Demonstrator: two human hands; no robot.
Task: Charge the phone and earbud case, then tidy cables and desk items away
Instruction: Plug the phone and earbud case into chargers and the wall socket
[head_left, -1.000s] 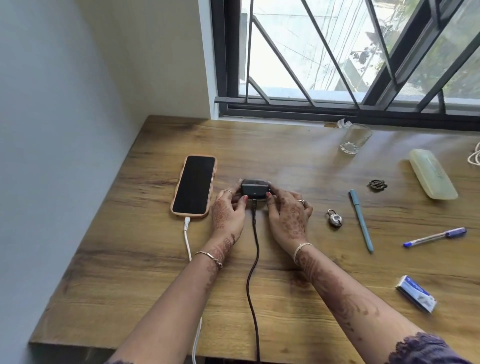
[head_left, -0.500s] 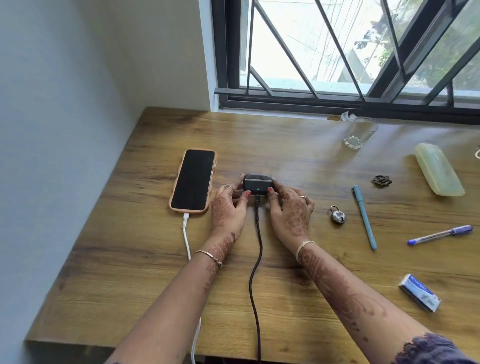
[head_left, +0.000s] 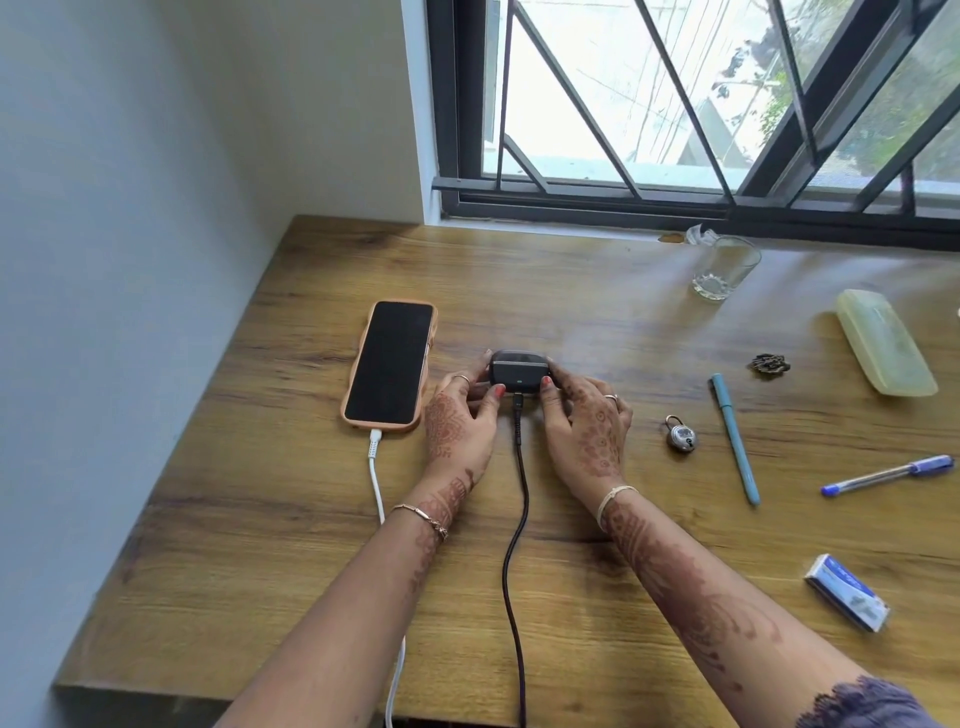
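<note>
Black earbud case, cable plugged in, pinched by fingers of left hand and right hand.

Beyond the fingers, a black-framed window with slanted bars lines the far edge of the wooden desk. Green foliage shows outside. Left of the fingers rises a pale wall.

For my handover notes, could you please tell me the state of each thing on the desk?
phone: screen dark, white cable plugged in
earbud case: lid shut, black cable plugged in
left hand: grips earbud case
right hand: grips earbud case
glass: upright, empty
yellow box: shut
</note>
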